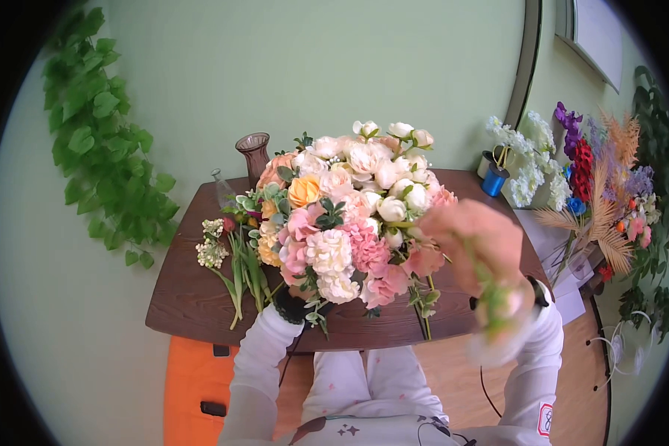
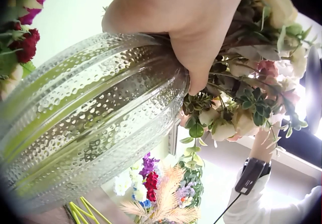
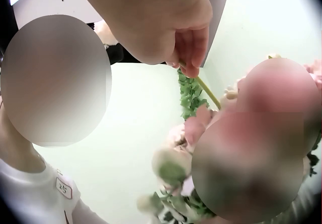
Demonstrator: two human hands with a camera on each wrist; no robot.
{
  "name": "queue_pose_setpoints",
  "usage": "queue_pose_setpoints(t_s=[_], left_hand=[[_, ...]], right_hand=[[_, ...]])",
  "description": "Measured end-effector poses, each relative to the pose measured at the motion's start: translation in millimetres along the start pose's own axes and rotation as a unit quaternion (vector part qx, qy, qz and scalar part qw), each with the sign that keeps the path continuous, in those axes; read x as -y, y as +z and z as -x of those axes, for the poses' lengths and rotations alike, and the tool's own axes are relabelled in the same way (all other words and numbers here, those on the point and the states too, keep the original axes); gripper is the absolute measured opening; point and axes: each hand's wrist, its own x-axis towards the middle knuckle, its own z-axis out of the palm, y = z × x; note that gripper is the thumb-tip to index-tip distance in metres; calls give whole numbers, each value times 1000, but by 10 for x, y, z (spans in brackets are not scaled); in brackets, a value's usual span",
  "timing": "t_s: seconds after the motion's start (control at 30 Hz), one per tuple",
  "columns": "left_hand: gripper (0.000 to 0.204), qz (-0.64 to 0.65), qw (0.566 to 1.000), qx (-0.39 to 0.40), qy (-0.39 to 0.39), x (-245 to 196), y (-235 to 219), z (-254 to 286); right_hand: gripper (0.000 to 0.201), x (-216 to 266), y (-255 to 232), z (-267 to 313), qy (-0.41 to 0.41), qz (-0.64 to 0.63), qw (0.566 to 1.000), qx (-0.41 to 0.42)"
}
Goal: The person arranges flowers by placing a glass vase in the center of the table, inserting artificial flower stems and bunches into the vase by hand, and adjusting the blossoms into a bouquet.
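A large bouquet of pink, white, peach and yellow flowers (image 1: 331, 249) fills a ribbed, dimpled clear glass vase (image 2: 95, 108). My left hand (image 2: 186, 17) grips the vase at its neck, thumb along the rim. In the head view the bouquet mostly covers that hand and hides the vase. To the right of the bouquet, my right hand (image 1: 479, 241) pinches a green stem (image 3: 207, 92) whose end points at the flowers. A blurred whitish flower (image 1: 498, 312) hangs back over the right wrist. Blurred patches hide part of the right wrist view.
On the brown table (image 1: 193, 286) lie cut tulip stems (image 1: 241, 275) to the left. Behind them stand a purple glass vase (image 1: 253, 152) and a small clear bottle (image 1: 221, 186). A blue container (image 1: 494, 181) stands at the right edge, with more flowers (image 1: 581, 178) beyond.
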Motion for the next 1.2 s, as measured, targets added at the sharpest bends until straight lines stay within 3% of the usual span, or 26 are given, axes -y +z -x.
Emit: queue_pose_setpoints(t_s=[0.03,0.1,0.13,0.17,0.27,0.3,0.37,0.4,0.53,0.63,0.73,0.9,1.0,1.03,1.1,1.13,1.17,1.2], left_hand=[[39,-5,1000,-1,-2,-12,-12,-16],[39,-13,1000,3,-5,-63,21,-144],[39,-16,1000,6,-6,-75,15,-119],[39,-19,1000,8,-5,-87,9,-79],[39,-26,1000,12,-3,-124,7,-68],[39,-27,1000,14,-4,-132,8,-70],[39,-28,999,16,-7,-143,1,-30],[39,-29,999,17,-10,-149,-5,-67],[38,-31,999,13,-10,-154,-16,-92],[38,-34,999,10,-12,-140,-15,-138],[38,-39,999,7,-11,-108,-21,-68],[38,-42,999,10,-22,-77,3,-47],[37,-43,999,8,-33,-63,11,-9],[37,-44,998,9,-35,-65,19,-7],[37,-47,998,11,-38,-65,29,2],[37,-48,998,13,-40,-61,20,-26],[37,-49,998,14,-42,-61,22,-17],[37,-51,998,15,-45,-62,21,22]], right_hand=[[9,27,-30,-100,-4,78,997,-14],[9,91,-13,-233,131,-25,988,-72],[9,37,-57,-255,126,-24,989,-70],[8,-56,55,-272,81,-164,974,-134],[11,-102,93,-352,113,-101,988,-35],[11,-32,73,-363,140,-16,990,9],[8,-446,369,-117,60,-92,994,5],[13,-403,353,-128,43,13,999,13],[18,-292,245,-168,42,44,998,23],[10,-240,183,-224,53,89,994,-18],[9,-292,192,-243,188,-131,972,-61],[5,-218,244,-262,179,-70,980,-45],[4,-357,246,-227,12,99,995,5],[4,-323,242,-234,12,97,995,5],[11,-218,241,-271,122,44,992,-10],[8,-247,255,-278,138,22,989,-41],[7,-367,293,-299,79,-48,992,-91],[8,-363,277,-294,127,-131,976,-115]])
